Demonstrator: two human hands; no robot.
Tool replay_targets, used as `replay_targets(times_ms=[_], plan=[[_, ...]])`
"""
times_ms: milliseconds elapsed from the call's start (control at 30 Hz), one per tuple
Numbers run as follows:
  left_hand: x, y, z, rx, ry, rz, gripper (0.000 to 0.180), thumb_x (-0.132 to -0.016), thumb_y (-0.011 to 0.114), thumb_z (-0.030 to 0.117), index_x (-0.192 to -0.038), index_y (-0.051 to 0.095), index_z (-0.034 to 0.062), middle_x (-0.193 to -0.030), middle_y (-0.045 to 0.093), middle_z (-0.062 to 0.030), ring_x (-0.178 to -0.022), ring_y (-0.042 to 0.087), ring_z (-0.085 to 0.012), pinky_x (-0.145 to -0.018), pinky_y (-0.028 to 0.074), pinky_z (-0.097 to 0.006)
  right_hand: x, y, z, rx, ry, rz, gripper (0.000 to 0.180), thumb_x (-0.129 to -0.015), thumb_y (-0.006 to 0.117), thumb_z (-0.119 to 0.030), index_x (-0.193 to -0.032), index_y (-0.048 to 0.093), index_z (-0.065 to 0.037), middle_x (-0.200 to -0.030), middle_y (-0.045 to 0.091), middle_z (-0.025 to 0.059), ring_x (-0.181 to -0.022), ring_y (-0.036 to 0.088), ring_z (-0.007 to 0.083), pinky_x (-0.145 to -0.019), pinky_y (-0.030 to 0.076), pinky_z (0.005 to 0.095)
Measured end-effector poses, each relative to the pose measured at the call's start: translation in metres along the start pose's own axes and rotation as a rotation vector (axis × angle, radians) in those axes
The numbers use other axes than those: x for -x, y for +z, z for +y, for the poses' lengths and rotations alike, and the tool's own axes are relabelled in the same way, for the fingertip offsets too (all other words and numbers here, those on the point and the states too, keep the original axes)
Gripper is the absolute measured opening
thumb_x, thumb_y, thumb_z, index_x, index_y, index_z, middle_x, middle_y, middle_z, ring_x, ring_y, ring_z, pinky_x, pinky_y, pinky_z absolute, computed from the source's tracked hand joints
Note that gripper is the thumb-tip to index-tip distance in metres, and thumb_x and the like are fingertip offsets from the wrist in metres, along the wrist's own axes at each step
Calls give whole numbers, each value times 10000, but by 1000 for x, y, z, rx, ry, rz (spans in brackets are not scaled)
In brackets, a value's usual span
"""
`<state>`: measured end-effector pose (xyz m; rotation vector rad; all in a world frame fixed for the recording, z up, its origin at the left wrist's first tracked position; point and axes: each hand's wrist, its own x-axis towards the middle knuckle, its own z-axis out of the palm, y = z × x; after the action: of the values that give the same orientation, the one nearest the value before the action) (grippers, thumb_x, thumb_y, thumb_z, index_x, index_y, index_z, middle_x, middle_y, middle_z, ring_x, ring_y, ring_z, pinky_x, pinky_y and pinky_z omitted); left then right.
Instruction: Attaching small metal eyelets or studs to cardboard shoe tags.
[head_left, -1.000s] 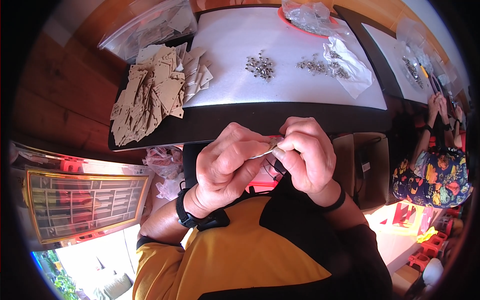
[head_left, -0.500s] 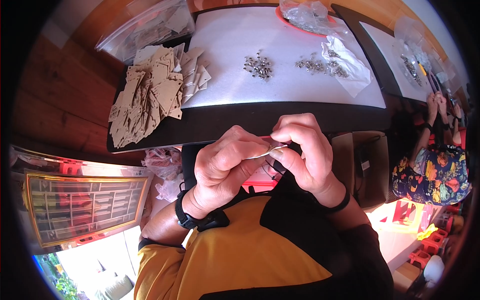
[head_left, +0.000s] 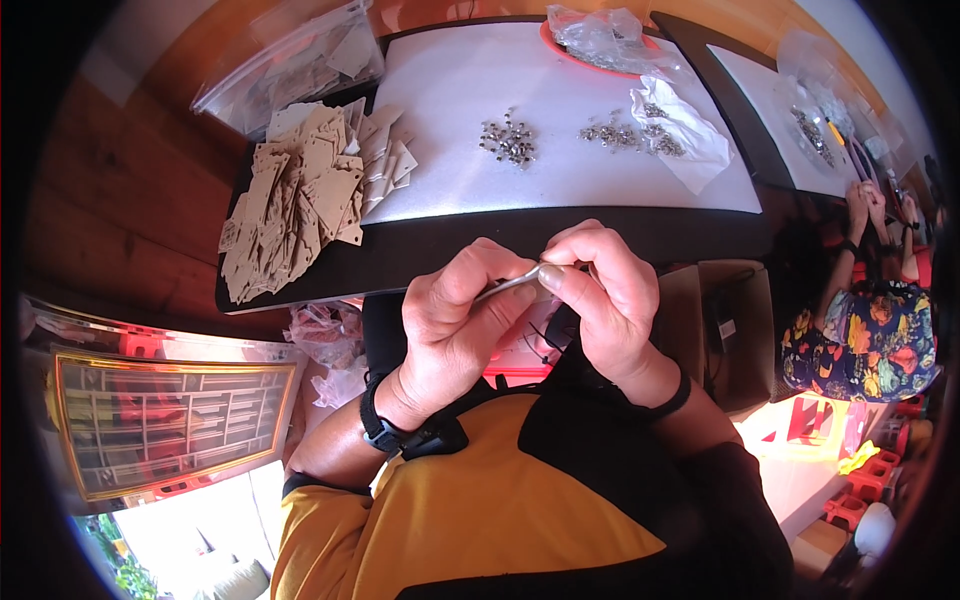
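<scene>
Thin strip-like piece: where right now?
Head view, near the centre: the thin piece is pinched between the fingertips of both hands, left hand and right hand, close to the dark table's near edge in the picture.

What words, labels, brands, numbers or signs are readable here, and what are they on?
None can be read.
Small white rectangular patch in the open brown cardboard box: too small to tell whether it bears text.
Heap of flat tan cards: any marks are too small and blurred.
Thin pale piece pinched between the person's fingers: no lettering visible.
</scene>
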<state>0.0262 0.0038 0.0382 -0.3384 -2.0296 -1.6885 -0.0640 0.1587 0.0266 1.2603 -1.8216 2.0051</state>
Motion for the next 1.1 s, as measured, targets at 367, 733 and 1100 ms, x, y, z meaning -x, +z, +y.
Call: replay_targets(times_ms=[367, 733, 1100], plan=[[-8, 15, 2, 177, -369, 181, 124, -904, 661, -27, -1025, 670, -4, -838, 684, -20, -657, 585, -39, -575, 495, -188, -15, -9, -2, 224, 41, -65, 119, -825, 623, 84, -890, 570, 0, -780, 606, 94, -635, 595, 220, -608, 471, 302], [-20, 8, 1, 59, -307, 133, 101, -897, 669, -22, -998, 664, -16, -748, 630, 4, -620, 522, -37, -553, 415, -195, -32, -25, 14, 103, 225, 22, 79, -827, 620, 61, -851, 556, 20, -713, 567, 19, -666, 506, 73, -628, 433, 238], [-27, -1, -32, 103, -442, 186, 184, -887, 651, -8, -1070, 664, -28, -876, 700, -37, -664, 550, -39, -563, 425, -188, -30, -38, 24, 162, 531, -55, 47, -816, 638, 16, -826, 594, 3, -646, 556, 8, -617, 504, 69, -582, 430, 254]])
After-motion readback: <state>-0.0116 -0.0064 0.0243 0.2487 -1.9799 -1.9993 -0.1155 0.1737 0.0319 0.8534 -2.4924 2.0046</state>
